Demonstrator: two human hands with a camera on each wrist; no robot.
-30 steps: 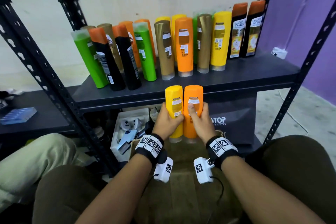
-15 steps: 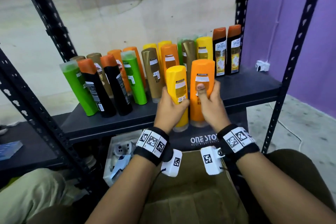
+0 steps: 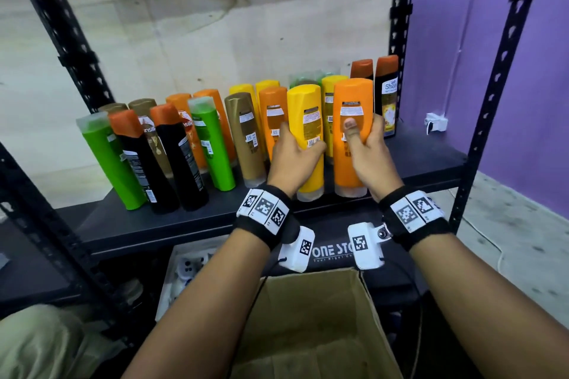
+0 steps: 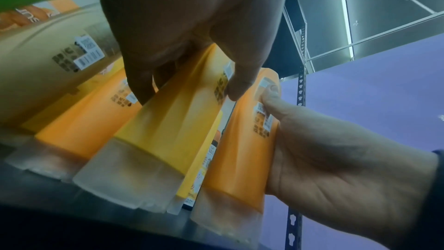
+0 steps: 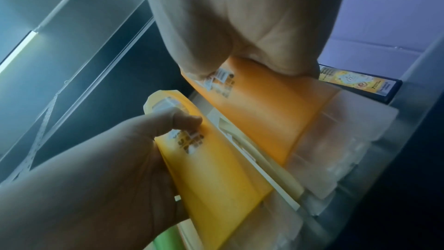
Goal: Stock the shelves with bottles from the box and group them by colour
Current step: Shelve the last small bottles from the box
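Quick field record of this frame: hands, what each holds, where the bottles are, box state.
left hand: grips yellow bottle
right hand: grips orange bottle
held bottles: upright, cap down, side by side at the front of the shelf
contact with shelf: cannot tell
behind them: mixed green, black, gold, orange and yellow bottles
cardboard box: open, below the hands; no bottles in the part in view

smooth plastic bottles (image 3: 351, 132), frosted caps; matt metal shelf (image 3: 154, 224); cardboard box (image 3: 311, 317).
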